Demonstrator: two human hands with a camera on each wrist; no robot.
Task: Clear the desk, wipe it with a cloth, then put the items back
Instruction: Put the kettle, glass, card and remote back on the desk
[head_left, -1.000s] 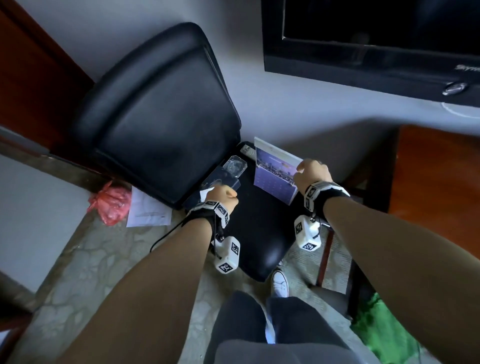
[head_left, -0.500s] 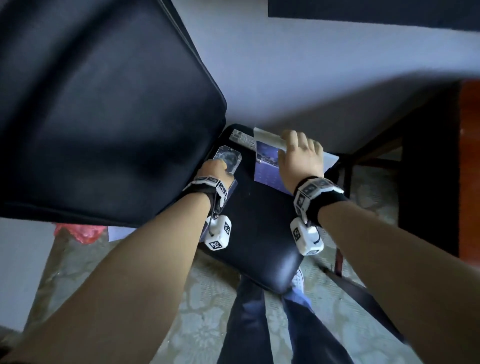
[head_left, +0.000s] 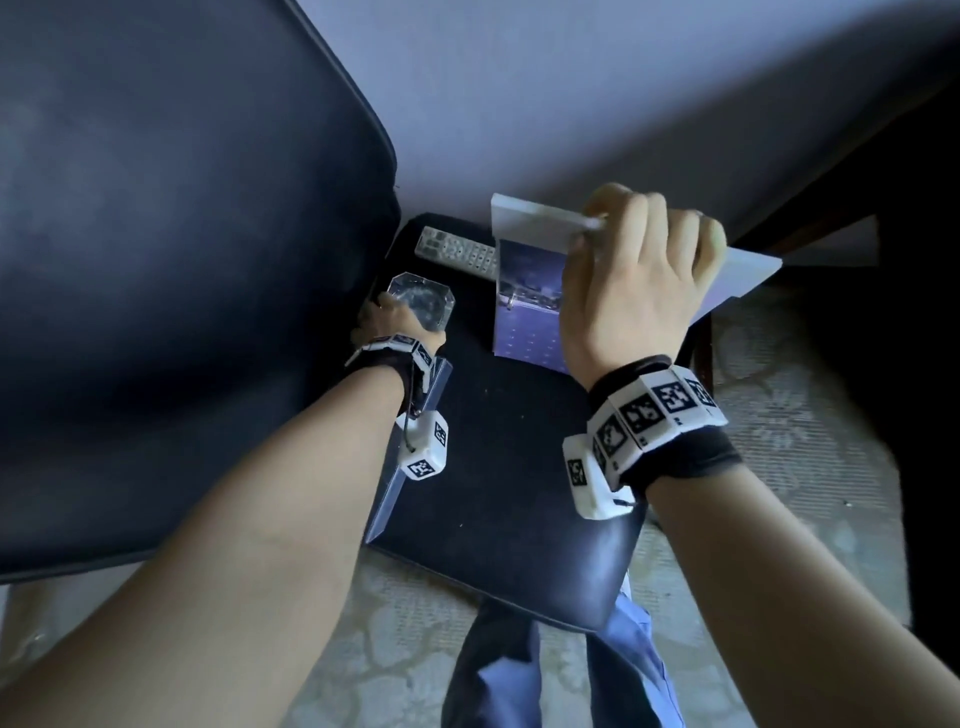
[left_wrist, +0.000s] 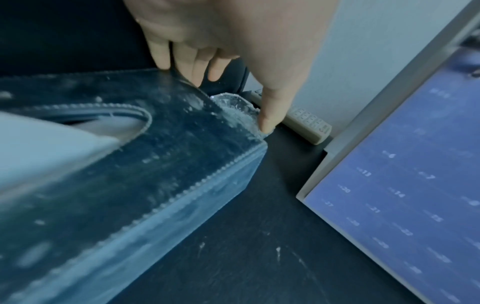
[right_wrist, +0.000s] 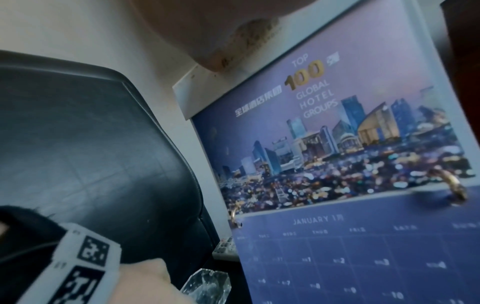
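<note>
A purple desk calendar (head_left: 524, 312) stands on the black chair seat (head_left: 493, 467). My right hand (head_left: 639, 234) grips its white top edge, fingers curled over the far side. The right wrist view shows the calendar (right_wrist: 337, 164) close up, with a city photo and a January page. My left hand (head_left: 389, 317) holds a clear glass ashtray (head_left: 431, 304) at the seat's back left. In the left wrist view the thumb presses the ashtray's (left_wrist: 233, 109) rim, with the fingers on its far side. A dark tissue box (left_wrist: 130, 174) lies under that wrist. A grey remote (head_left: 457, 252) lies behind.
The chair's black backrest (head_left: 182, 260) rises close on the left. A pale wall (head_left: 571, 104) stands just behind the seat. Dark desk framing (head_left: 893, 260) is at the right. Patterned floor (head_left: 779, 415) and my legs (head_left: 519, 675) are below.
My left hand moved forward from the tissue box to the ashtray and took hold of it. My right hand's fingers curled over the calendar's top. My head came down closer to the seat.
</note>
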